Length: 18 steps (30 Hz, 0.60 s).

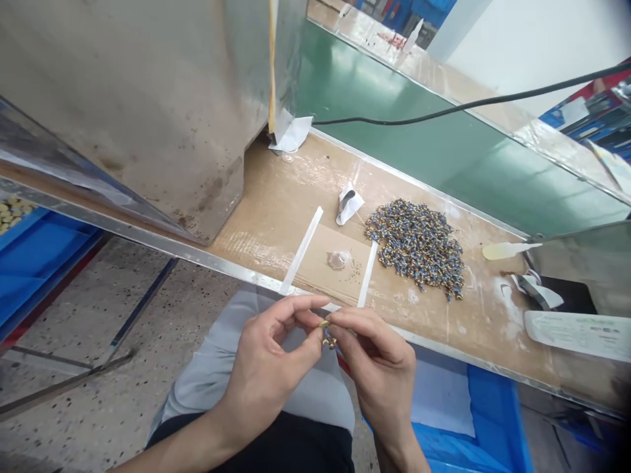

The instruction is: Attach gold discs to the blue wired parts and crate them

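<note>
Above my lap, at the bench's front edge, my left hand [276,348] and my right hand [377,351] meet fingertip to fingertip. Both pinch a small brass-and-blue metal part [328,336], partly hidden by the fingers. Its exact kind is too small to make out. A heap of similar blue-and-gold parts [419,246] lies on the bench beyond my right hand. Just past my fingertips, a cardboard piece [315,266] between white tape strips carries a small clear dish [339,260] with tiny scattered bits beside it.
A large metal housing [148,98] stands at left on the bench [266,197]. Crumpled white paper [349,202], a pale yellow squeeze bottle [507,250] and a white container [576,334] sit on it. A black cable [444,110] crosses the green panel [374,92]. Blue bins [493,407] are below.
</note>
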### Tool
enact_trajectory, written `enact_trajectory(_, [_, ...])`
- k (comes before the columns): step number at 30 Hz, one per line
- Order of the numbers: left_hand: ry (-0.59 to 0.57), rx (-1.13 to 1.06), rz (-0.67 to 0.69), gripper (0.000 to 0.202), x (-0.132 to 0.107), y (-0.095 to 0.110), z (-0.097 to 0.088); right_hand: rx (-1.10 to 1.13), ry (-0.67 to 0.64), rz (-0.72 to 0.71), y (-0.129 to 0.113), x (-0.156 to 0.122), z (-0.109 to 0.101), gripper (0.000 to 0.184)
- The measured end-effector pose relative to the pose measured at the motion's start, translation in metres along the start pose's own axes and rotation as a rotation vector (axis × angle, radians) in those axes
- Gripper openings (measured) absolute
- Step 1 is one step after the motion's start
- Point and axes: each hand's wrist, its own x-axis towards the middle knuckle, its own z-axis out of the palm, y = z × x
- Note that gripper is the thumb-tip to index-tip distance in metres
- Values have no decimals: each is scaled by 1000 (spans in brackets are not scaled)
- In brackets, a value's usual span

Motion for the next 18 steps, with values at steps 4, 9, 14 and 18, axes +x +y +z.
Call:
enact_trajectory(4, [-37, 41, -20, 33, -2, -6, 4, 85, 30, 35, 6, -8, -5, 17])
enact_trajectory(9, [-100, -16, -151, 41, 1, -23, 8, 120, 75, -28, 14, -24, -23, 21])
enact_trajectory(14, [-221, -33, -303, 43, 9, -46, 29, -9, 158, -172, 22, -53, -42, 17])
enact_trajectory(18, [-431, 15, -379, 44, 2, -53, 58, -18, 362, -79, 32, -86, -59, 9])
